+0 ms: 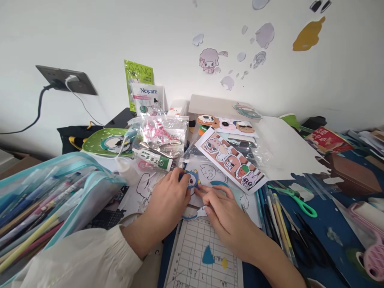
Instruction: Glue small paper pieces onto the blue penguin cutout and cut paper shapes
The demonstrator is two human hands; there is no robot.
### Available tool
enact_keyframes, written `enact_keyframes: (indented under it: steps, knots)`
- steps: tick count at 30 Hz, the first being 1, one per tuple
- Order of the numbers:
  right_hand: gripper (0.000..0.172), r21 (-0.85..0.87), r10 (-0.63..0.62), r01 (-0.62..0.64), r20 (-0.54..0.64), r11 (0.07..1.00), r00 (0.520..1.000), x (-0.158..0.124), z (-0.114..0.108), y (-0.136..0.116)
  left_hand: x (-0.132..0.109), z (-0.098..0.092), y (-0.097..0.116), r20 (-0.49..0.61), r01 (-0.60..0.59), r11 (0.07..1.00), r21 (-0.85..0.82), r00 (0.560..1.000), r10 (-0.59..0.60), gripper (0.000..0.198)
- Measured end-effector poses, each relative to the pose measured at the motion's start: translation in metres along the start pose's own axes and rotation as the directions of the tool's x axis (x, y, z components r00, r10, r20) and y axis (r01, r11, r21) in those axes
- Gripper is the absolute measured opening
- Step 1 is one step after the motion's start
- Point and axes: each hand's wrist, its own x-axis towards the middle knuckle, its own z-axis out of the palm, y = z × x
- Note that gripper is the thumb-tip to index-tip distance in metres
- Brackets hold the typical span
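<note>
My left hand (168, 200) pinches a small blue cartoon cut-out sticker (192, 179) between thumb and fingers, just above a white sheet of outline drawings (210, 173). My right hand (223, 210) lies next to it, fingers curled and pressed down on the paper by a blue paper scrap (189, 216); what it holds, if anything, is hidden. Below both hands lies a gridded sheet (198, 248) with a blue and a yellow sticker piece on it.
A clear pencil case of pens (45, 200) fills the left. Behind the hands stand plastic bags of craft bits (162, 136), a glue tube (153, 159), a sticker strip (232, 162) and a box (210, 105). Green scissors (295, 198), black scissors (309, 240) and pencils (274, 216) lie to the right.
</note>
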Motion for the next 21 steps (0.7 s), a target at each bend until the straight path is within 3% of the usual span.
enact_keyframes:
  steps: [7,10,17,21]
  knots:
    - [0.016,0.005,0.049,-0.049,-0.095,0.999,0.994,-0.0035,-0.0027,0.0071,0.0015,-0.0057,-0.0006,0.021,-0.183,0.983,0.021,0.983,0.183,0.021]
    - [0.017,0.014,0.075,-0.074,-0.076,0.997,0.994,-0.0010,-0.0039,0.0076,0.0015,-0.0058,-0.0024,0.061,-0.259,0.966,-0.023,0.964,0.260,0.021]
    - [0.019,0.031,0.079,-0.078,-0.022,0.996,0.997,0.0042,-0.0061,0.0043,0.0009,-0.0076,-0.0068,0.081,-0.320,0.945,-0.068,0.942,0.325,0.028]
    - [0.019,0.161,0.138,-0.133,-0.018,0.978,0.990,0.0013,-0.0058,0.0065,0.0010,-0.0047,-0.0087,0.065,-0.319,0.945,-0.066,0.944,0.323,0.029]
